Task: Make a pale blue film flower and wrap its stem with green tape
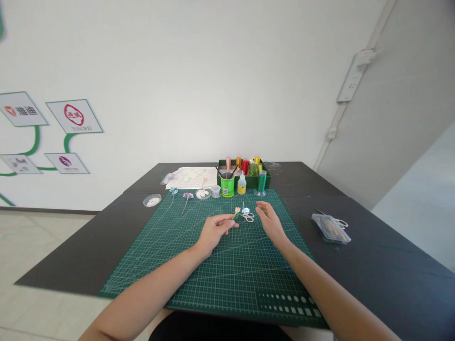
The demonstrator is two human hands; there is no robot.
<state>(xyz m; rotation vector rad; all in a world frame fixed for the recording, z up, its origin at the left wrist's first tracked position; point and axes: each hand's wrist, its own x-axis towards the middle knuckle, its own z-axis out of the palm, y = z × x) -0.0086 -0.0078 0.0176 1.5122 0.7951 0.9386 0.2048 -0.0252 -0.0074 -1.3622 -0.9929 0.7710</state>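
My left hand (214, 231) pinches a small pale pink flower (237, 210) by its green-wrapped stem, between thumb and forefinger, above the green cutting mat (213, 265). To the right, my right hand (270, 222) is raised with fingers curved and the thumb apart; I see nothing in it, though a fine thread would be too small to make out. Between the hands lie white-handled scissors (249, 218) and a light blue flower (245, 210). Farther back on the mat rest a purple flower (188, 195) and another blue flower (173, 191), each on a thin stem.
Behind the mat stand a green can (227, 186) holding dark sticks, a glue bottle (241, 183), a green thread spool (262, 181) and a box (267, 182) of coloured spools. White pieces fill shallow dishes (152, 201). A clear plastic case (330, 228) and second scissors (341, 223) lie right.
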